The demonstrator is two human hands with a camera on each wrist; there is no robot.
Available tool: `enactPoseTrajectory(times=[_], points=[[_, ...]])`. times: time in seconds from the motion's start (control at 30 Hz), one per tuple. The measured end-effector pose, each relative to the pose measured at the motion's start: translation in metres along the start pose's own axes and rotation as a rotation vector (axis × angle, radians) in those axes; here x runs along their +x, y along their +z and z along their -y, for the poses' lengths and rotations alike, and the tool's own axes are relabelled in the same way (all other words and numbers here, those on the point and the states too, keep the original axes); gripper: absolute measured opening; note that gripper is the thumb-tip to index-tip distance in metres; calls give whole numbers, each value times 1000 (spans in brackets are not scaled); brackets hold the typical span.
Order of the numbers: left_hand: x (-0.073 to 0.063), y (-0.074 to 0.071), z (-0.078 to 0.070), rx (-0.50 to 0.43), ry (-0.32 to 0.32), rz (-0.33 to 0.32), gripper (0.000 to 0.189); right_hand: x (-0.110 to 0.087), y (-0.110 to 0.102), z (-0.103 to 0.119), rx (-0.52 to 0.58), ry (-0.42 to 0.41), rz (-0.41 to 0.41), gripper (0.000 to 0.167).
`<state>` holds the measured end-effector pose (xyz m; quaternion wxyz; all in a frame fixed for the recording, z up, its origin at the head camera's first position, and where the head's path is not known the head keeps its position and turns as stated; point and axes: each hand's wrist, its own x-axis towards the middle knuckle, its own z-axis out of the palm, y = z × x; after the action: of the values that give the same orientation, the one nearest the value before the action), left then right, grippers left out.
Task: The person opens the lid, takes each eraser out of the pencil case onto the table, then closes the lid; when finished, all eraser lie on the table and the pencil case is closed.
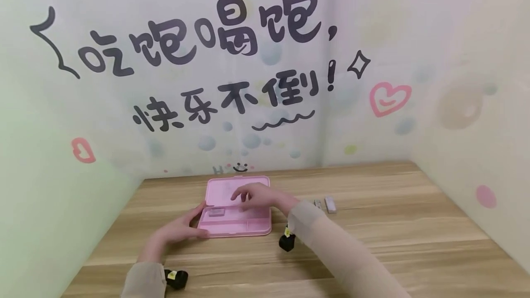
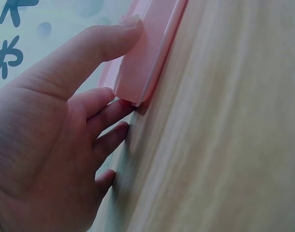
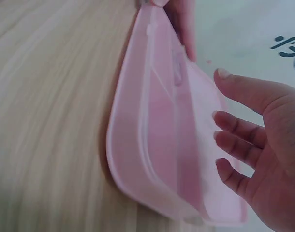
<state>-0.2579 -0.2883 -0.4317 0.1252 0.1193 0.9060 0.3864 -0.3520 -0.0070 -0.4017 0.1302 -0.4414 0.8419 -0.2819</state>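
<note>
A pink pencil case (image 1: 258,232) lies on the table with its lid (image 1: 215,190) raised at the back. My left hand (image 1: 178,232) holds its left end, thumb at the front edge and fingers by the back corner. In the left wrist view the thumb (image 2: 123,38) presses on the case's rim. A small greyish rectangular block (image 1: 216,212) lies in the back compartment, towards the left. Above the case's right half hovers my right hand (image 1: 258,195), fingers loosely bent and nothing in them. The right wrist view shows this hand (image 3: 268,140) apart from the case.
To the right, past the right wrist, a whitish block like an eraser (image 1: 330,204) lies beside a small metallic piece (image 1: 317,204), perhaps a sharpener. Printed walls (image 1: 265,151) enclose the wooden table (image 1: 372,243) at the back and sides.
</note>
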Motion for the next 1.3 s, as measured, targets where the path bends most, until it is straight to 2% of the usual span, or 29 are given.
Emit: enactPoseTrajectory(times=[0.23, 0.47, 0.63, 0.87, 1.0, 1.3], points=[[0, 0, 1, 9, -14, -3, 101, 21, 8, 14, -123, 5, 45, 41], [1, 1, 2, -13, -1, 1, 101, 36, 22, 21, -305, -6, 54, 49], [1, 2, 1, -10, -6, 2, 101, 38, 32, 27, -325, 64, 39, 58], [1, 1, 0, 1, 6, 1, 100, 44, 40, 28, -363, 75, 22, 67], [2, 1, 0, 7, 8, -2, 100, 48, 42, 26, -382, 65, 33, 66], [1, 0, 1, 8, -9, -5, 101, 56, 46, 26, -468, 2, 31, 49]])
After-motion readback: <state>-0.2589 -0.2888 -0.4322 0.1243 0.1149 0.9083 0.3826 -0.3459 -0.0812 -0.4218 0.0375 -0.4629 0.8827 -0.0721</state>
